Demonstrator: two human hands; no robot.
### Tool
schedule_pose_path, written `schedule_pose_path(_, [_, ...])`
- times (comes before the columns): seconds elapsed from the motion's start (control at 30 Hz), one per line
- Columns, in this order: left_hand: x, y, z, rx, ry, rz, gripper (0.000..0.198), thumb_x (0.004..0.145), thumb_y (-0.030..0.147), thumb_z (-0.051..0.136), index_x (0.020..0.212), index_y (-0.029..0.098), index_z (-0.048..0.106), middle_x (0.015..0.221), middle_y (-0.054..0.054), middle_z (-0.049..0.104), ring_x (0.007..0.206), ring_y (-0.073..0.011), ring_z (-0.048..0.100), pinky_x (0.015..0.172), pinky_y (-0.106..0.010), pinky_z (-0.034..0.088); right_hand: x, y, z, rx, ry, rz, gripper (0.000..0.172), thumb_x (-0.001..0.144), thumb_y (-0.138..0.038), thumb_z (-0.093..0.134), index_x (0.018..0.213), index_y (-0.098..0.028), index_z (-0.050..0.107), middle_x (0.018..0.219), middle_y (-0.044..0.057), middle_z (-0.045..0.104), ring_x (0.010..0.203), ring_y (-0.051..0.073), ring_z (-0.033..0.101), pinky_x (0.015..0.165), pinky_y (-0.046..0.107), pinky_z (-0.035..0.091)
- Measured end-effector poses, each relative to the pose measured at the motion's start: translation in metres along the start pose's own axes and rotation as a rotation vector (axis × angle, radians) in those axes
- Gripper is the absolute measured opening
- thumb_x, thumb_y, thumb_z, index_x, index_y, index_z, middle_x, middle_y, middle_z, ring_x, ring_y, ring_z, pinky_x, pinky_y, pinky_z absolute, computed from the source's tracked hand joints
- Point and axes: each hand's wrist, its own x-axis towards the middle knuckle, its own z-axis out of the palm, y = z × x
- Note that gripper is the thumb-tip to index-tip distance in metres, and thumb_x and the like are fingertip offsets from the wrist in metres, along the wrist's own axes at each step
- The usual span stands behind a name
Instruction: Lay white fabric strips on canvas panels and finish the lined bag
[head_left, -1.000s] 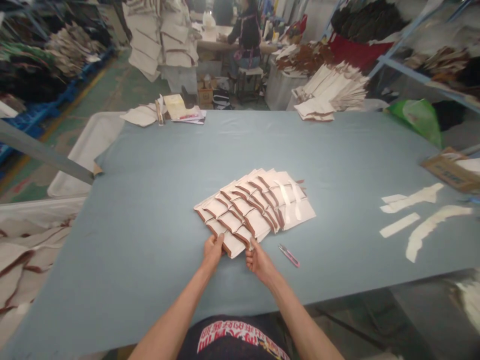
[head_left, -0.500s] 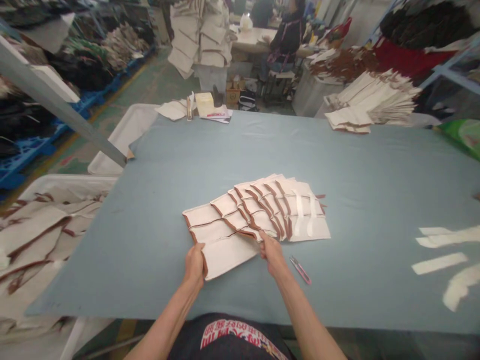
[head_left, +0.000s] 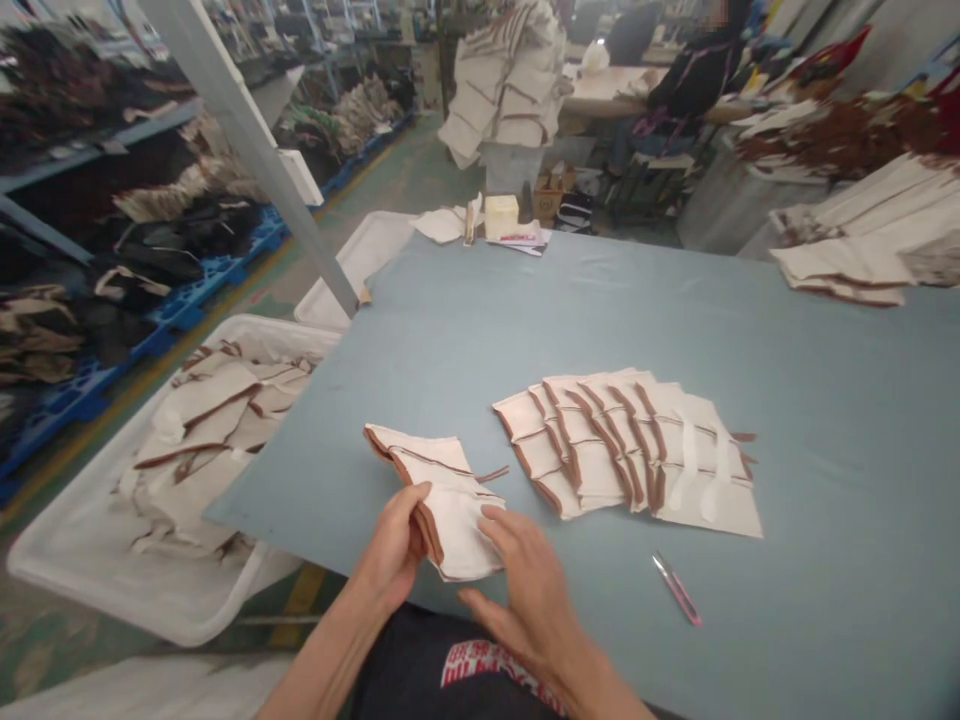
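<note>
My left hand [head_left: 394,548] grips the brown-bound edge of a cream fabric panel [head_left: 465,515], thumb on top and fingers underneath. The panel tilts up off the table, with a thin brown strip sticking out at its right. My right hand [head_left: 529,580] has its fingers apart over the panel's right edge; the fingertips seem to touch it. To the right lies a fanned row of similar cream panels [head_left: 600,455], overlapping, with brown edges and two pale strips on the rightmost one. Pink-handled thread snips [head_left: 679,592] lie below that row.
A blue-grey cloth covers the table [head_left: 450,330]. At the left stands a white bin [head_left: 90,540] full of cream pieces, beside a metal post [head_left: 262,150]. A yellow block [head_left: 501,213] and papers sit at the far edge. A person [head_left: 694,80] sits beyond.
One panel has come away from the row and moved left, held in my left hand. My right hand has let go of the panels and opened. The view has swung left.
</note>
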Motion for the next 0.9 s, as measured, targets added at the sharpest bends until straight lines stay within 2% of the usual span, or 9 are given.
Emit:
schedule_pose_path(0.07, [-0.011, 0.005, -0.004, 0.059, -0.084, 0.079, 0.051, 0.084, 0.068, 0.063, 0.067, 0.020, 0.064, 0.052, -0.002, 0.062, 0.047, -0.0225, 0.061, 0.046, -0.032, 0.047, 0.018, -0.004, 0.007, -0.008, 0.046, -0.100, 0.028, 0.099, -0.017, 0.059, 0.126, -0.021, 0.065, 0.109, 0.011, 0.080, 0.100, 0.024, 0.076, 0.088, 0.037, 0.060])
schedule_pose_path(0.17, [-0.023, 0.011, -0.026, 0.169, -0.047, 0.293, 0.063, 0.090, 0.080, 0.050, 0.063, 0.023, 0.056, 0.049, 0.000, 0.053, 0.048, -0.0203, 0.056, 0.050, -0.031, 0.047, 0.035, -0.005, 0.003, -0.012, 0.078, -0.155, 0.020, 0.104, -0.012, 0.050, 0.114, -0.022, 0.064, 0.089, 0.006, 0.078, 0.080, 0.019, 0.075, 0.073, 0.030, 0.059])
schedule_pose_path(0.3, [-0.026, 0.017, -0.059, 0.320, 0.147, 0.648, 0.034, 0.090, 0.056, 0.066, 0.085, 0.022, 0.064, 0.079, -0.004, 0.069, 0.079, -0.0226, 0.065, 0.078, -0.032, 0.054, 0.036, -0.011, -0.018, -0.083, 0.060, -0.199, 0.018, 0.107, -0.016, 0.049, 0.112, -0.021, 0.066, 0.085, 0.007, 0.077, 0.072, 0.019, 0.072, 0.067, 0.029, 0.055])
schedule_pose_path(0.4, [-0.023, 0.015, -0.063, 0.440, 0.044, 0.853, 0.019, 0.085, 0.037, 0.071, 0.097, 0.022, 0.072, 0.099, -0.007, 0.077, 0.094, -0.0252, 0.070, 0.092, -0.035, 0.055, 0.034, -0.022, -0.031, -0.145, 0.031, -0.212, 0.019, 0.108, -0.016, 0.048, 0.109, -0.021, 0.066, 0.083, 0.006, 0.077, 0.071, 0.018, 0.071, 0.066, 0.028, 0.053])
schedule_pose_path(0.47, [-0.023, 0.009, -0.058, 0.489, -0.051, 0.979, 0.009, 0.088, 0.029, 0.067, 0.090, 0.023, 0.073, 0.092, -0.005, 0.078, 0.088, -0.0230, 0.072, 0.088, -0.033, 0.057, 0.033, -0.032, -0.037, -0.178, 0.017, -0.210, 0.019, 0.107, -0.015, 0.048, 0.109, -0.021, 0.066, 0.083, 0.006, 0.076, 0.070, 0.018, 0.070, 0.066, 0.028, 0.052])
schedule_pose_path(0.57, [-0.027, -0.002, -0.053, 0.507, -0.098, 1.148, 0.010, 0.093, 0.019, 0.060, 0.091, 0.022, 0.070, 0.091, -0.004, 0.078, 0.087, -0.0208, 0.074, 0.086, -0.032, 0.058, 0.031, -0.045, -0.044, -0.217, 0.007, -0.195, 0.019, 0.107, -0.014, 0.048, 0.110, -0.020, 0.066, 0.083, 0.006, 0.075, 0.070, 0.018, 0.069, 0.065, 0.028, 0.052])
schedule_pose_path(0.67, [-0.036, -0.003, -0.050, 0.519, -0.136, 1.267, 0.013, 0.093, 0.015, 0.061, 0.102, 0.021, 0.069, 0.100, -0.005, 0.079, 0.097, -0.0219, 0.073, 0.093, -0.035, 0.055, 0.029, -0.058, -0.050, -0.255, -0.004, -0.148, 0.019, 0.108, -0.014, 0.047, 0.109, -0.020, 0.065, 0.085, 0.006, 0.075, 0.071, 0.018, 0.069, 0.066, 0.027, 0.051])
schedule_pose_path(0.77, [-0.051, 0.009, -0.044, 0.573, -0.241, 1.335, 0.018, 0.092, 0.012, 0.062, 0.105, 0.023, 0.067, 0.100, -0.003, 0.078, 0.098, -0.0213, 0.071, 0.095, -0.035, 0.052, 0.031, -0.072, -0.056, -0.313, -0.059, -0.088, 0.020, 0.110, -0.017, 0.046, 0.106, -0.020, 0.065, 0.084, 0.005, 0.072, 0.069, 0.017, 0.068, 0.063, 0.025, 0.049])
schedule_pose_path(0.9, [-0.074, 0.035, -0.033, 0.632, -0.431, 1.217, 0.011, 0.094, 0.013, 0.057, 0.092, 0.022, 0.063, 0.086, 0.001, 0.072, 0.080, -0.0166, 0.066, 0.080, -0.029, 0.049, 0.035, -0.088, -0.063, -0.426, -0.213, -0.111, 0.031, 0.114, -0.024, 0.038, 0.102, -0.019, 0.067, 0.078, 0.003, 0.067, 0.062, 0.016, 0.063, 0.058, 0.027, 0.043])
